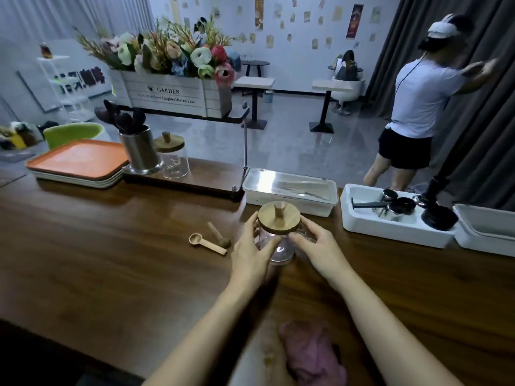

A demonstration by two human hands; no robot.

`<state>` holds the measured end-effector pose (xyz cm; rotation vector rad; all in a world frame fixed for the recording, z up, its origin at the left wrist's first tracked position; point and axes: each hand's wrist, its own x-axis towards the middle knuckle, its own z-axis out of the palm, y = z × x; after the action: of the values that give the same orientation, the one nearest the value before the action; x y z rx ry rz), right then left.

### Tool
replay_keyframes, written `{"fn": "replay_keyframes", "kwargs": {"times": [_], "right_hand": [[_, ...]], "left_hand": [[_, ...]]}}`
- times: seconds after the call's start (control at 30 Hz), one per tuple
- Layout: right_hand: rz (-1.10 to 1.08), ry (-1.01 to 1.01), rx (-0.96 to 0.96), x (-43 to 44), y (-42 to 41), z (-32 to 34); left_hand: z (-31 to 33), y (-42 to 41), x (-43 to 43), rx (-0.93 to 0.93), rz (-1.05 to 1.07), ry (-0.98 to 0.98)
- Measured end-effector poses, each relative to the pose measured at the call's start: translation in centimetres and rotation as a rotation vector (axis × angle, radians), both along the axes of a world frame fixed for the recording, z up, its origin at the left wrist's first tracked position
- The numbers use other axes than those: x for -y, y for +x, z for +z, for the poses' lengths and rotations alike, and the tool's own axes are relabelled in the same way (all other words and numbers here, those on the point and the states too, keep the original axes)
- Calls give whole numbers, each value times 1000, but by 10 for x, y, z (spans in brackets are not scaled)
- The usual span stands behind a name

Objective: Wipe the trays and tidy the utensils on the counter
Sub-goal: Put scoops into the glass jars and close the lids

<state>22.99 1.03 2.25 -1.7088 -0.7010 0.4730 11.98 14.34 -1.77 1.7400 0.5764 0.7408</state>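
Tabletop (111,260) of dark wood grain, fronting a grey-floored room with grey curtains. Left hand (249,256) and right hand (317,247) each curl fingers round the clear glass jar with round wooden lid (278,247), standing mid-tabletop. Two small wooden spoons (207,244) lie just left of it. Orange plastic tray (78,158) tops a stack far left. Steel cylinder holder (140,151) contains dark wooden utensils. White tub (390,232) at right contains metal cups. Purple cloth (309,355) lies at the near edge.

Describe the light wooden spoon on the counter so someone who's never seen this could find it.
On the brown counter, look just left of the nearer lidded jar. Two wooden spoons lie there; the pale spoon is the one closer to the viewer, its round bowl pointing left, beside the dark spoon.
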Motion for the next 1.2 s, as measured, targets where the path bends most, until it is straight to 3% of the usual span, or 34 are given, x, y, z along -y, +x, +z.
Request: {"fn": "replay_keyframes", "kwargs": {"times": [0.3,0.53,0.87,1.2], "right_hand": [[49,108,-58,10,-3,-2],[-55,-26,140,-22,6,6],[-245,38,181,-43,-3,-1],[-204,103,304,-44,-9,4]], "left_hand": [[-6,-4,16,-39,48,71],[-3,12,16,6,56,73],[-11,14,6,-20,51,115],[-11,15,6,-19,52,128]]}}
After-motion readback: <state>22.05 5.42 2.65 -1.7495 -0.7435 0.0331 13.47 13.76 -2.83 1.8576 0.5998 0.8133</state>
